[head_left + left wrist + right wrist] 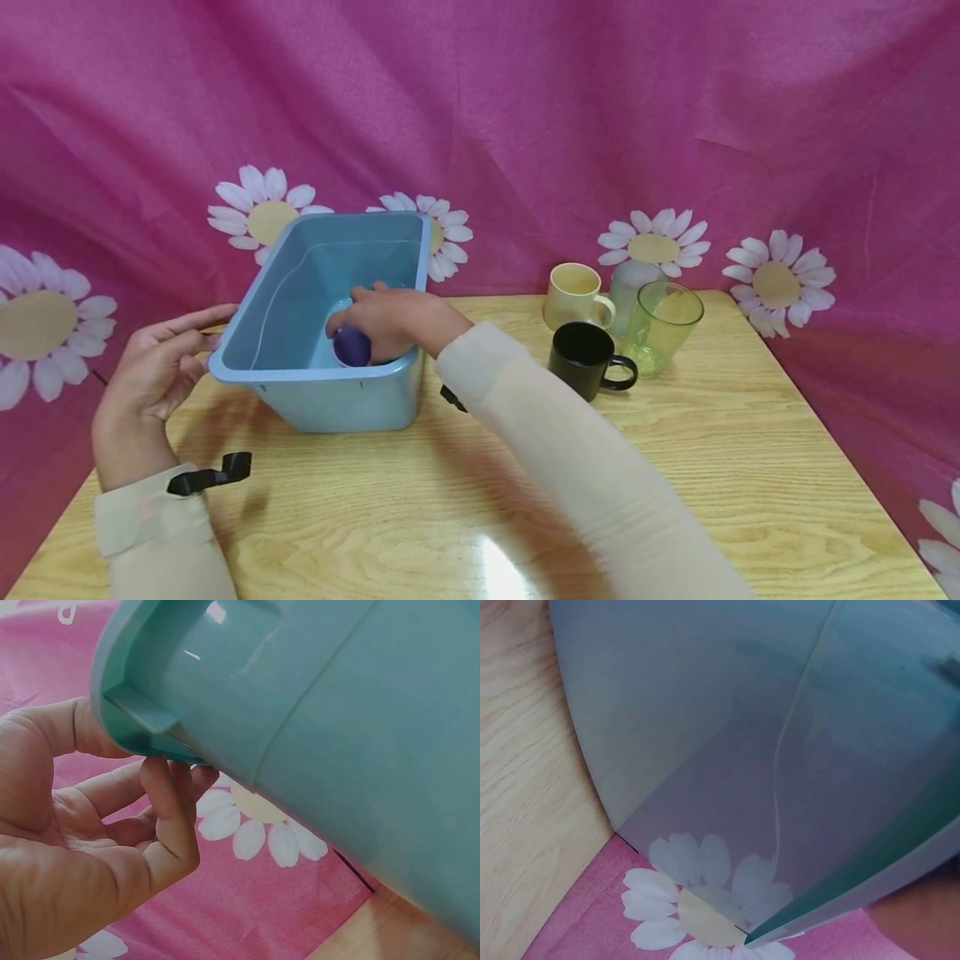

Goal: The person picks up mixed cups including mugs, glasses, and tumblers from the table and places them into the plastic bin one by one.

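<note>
A light blue plastic bin (352,404) stands at the left of the table. My left hand (161,362) grips its left rim; the left wrist view shows the fingers (171,817) bent in under the lip. Over the bin's right side my right hand (386,321) reaches in, holding a dark purple rounded thing (351,347) low inside. The palm and bin wall hide part of that thing, and I cannot tell its kind. In the right wrist view the bin's outer wall (682,727) fills most of the picture, with a bit of skin (922,919) past the rim.
Right of the bin are a black mug (579,362), a cream mug (564,304), a frosted tumbler (630,287) and a yellow-green clear glass (651,337), close together. A pink flowered cloth (510,150) hangs behind the wooden table (375,517). My right forearm crosses the table's middle.
</note>
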Motion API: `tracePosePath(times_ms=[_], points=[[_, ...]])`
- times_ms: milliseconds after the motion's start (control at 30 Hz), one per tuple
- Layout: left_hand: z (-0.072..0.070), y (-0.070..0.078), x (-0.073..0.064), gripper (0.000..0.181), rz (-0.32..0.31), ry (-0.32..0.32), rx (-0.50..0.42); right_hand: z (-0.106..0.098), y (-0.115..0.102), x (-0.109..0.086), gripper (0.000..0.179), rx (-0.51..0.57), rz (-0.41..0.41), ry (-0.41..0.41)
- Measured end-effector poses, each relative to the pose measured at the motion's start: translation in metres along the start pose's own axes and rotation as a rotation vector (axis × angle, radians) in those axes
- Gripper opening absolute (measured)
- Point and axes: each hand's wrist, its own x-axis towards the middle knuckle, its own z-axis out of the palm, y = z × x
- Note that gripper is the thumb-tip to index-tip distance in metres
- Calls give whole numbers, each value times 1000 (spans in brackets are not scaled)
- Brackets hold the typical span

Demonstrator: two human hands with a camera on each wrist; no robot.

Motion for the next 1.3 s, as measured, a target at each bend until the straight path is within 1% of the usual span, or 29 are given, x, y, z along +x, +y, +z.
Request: tracePosePath(times_ms=[100,267,433,567,767,1000,1167,1300], points=[[0,0,0,45,4,-9,2,0,0,-1,61,-1,-4,1],[1,0,0,45,9,-19,-5,-1,-2,-3,59,-3,12,-4],[1,-1,-1,45,13,-19,-8,-1,-3,-5,62,-6,20,-6],[1,-1,-1,45,16,-24,-8,-3,-3,-6,67,-27,17,6],[0,-2,0,44,24,-37,-30,-11,-4,-11,71,-83,24,31],[-1,-4,1,47,28,-26,-39,-24,1,-25,70,-91,19,92],[-2,-4,1,49,31,-45,-55,-30,12,-39,66,-85,15,168],[-1,-3,1,48,23,-40,-46,-33,22,-51,63,-67,12,224]])
